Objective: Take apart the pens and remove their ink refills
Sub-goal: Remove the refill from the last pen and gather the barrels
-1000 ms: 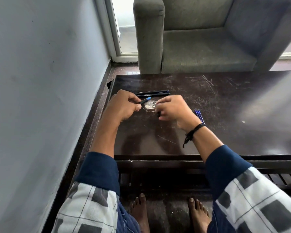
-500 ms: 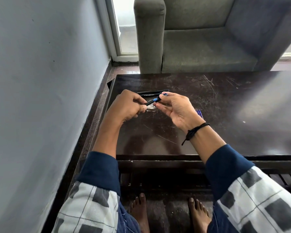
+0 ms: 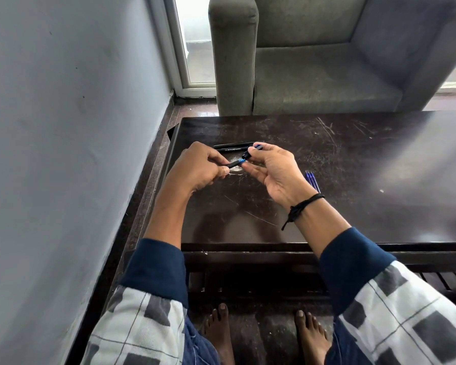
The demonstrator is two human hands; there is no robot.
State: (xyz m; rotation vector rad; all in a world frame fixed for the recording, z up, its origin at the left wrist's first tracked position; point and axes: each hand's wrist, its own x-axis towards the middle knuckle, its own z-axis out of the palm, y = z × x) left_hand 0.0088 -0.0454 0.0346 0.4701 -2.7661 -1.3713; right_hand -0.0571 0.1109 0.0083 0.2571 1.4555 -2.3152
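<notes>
Pen (image 3: 236, 163) is in the air just above the counter (image 3: 353, 206), held btw. both hands. L hand (image 3: 203, 167) pinches the black barrel w/ thumb and curled fingers. R hand (image 3: 271, 172) pinches the other part by the blue section, lower fingers loosely spread. Step in hand, I judge: separating the two halves. Next move needs an opposite twist, then a straight pull so the refill comes out w/o bending. Behind the pen lie more black pens (image 3: 234, 147), apparently whole. Right of the pen, blue refills (image 3: 312, 180) lie on the counter.
</notes>
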